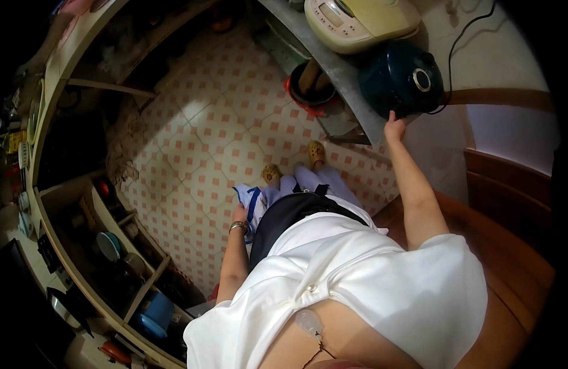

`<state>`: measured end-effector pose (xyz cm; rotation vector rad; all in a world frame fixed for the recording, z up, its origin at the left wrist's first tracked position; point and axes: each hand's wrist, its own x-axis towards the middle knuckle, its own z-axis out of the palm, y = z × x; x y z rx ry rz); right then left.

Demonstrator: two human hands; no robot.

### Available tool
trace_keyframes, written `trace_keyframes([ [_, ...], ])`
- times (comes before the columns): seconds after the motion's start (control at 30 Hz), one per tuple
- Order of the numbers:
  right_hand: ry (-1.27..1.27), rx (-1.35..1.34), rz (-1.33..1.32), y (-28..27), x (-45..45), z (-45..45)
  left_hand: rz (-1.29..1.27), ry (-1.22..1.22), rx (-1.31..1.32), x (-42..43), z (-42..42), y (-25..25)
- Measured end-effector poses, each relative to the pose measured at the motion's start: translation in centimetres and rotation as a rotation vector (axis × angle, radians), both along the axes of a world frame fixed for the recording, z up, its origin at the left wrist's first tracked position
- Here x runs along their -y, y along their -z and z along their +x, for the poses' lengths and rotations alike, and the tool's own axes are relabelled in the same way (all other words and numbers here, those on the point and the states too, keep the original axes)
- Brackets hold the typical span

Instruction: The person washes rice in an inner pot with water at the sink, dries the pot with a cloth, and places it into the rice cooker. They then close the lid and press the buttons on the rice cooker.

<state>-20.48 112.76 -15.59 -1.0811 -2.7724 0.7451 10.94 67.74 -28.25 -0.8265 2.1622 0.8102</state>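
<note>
A cloth (253, 206), white with blue trim, hangs from my left hand (239, 214), whose fingers are closed on it beside my dark apron or skirt. A bracelet circles that wrist. My right hand (395, 127) reaches out to the near edge of the counter, one finger stretched up to the base of a dark teal rounded appliance (398, 80), which looks like an air fryer. A silver ring marks its side. Its underside and part of my right hand's fingers are hidden from view.
Behind the appliance stands a cream rice cooker (361, 24); a black cord (465, 40) runs along the wall. Below the counter (339, 71) sits a dark pot with red (310, 92). Open shelves (90, 215) with pans and a blue container (153, 313) line the left. Wooden furniture (508, 203) is at right.
</note>
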Motion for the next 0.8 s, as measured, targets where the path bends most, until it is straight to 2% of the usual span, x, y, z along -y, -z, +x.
trace_keyframes([
  [0.13,0.046,-0.012,-0.174,1.7,-1.3,-0.5,0.046,-0.066,0.002,0.4,0.9,0.9],
  [0.23,0.070,-0.003,-0.066,4.3,-2.2,-0.9,0.054,-0.053,-0.006,0.9,1.3,1.3],
  [0.33,0.111,-0.199,-0.319,3.0,-1.2,-0.4,0.041,-0.033,0.021,0.7,0.6,0.1],
  [0.43,0.090,-0.284,-0.462,1.2,-0.5,0.2,0.077,-0.075,0.002,1.2,1.2,2.5],
  [0.53,0.045,-0.152,-0.422,0.8,-1.2,0.0,0.043,-0.025,-0.009,1.1,0.3,1.1],
  [0.63,0.000,0.105,-0.241,1.4,-2.2,-0.7,0.013,0.000,-0.048,1.1,-0.1,0.7],
  [0.73,0.038,-0.017,-0.077,5.6,-2.6,-1.4,0.006,0.019,0.035,0.9,-0.7,0.3],
  [0.77,0.077,-0.057,-0.140,3.1,-0.5,-1.0,0.013,0.026,0.047,0.9,-0.8,0.2],
  [0.8,0.082,-0.028,-0.091,2.9,0.3,-1.4,0.019,0.037,0.060,1.0,-1.0,0.0],
])
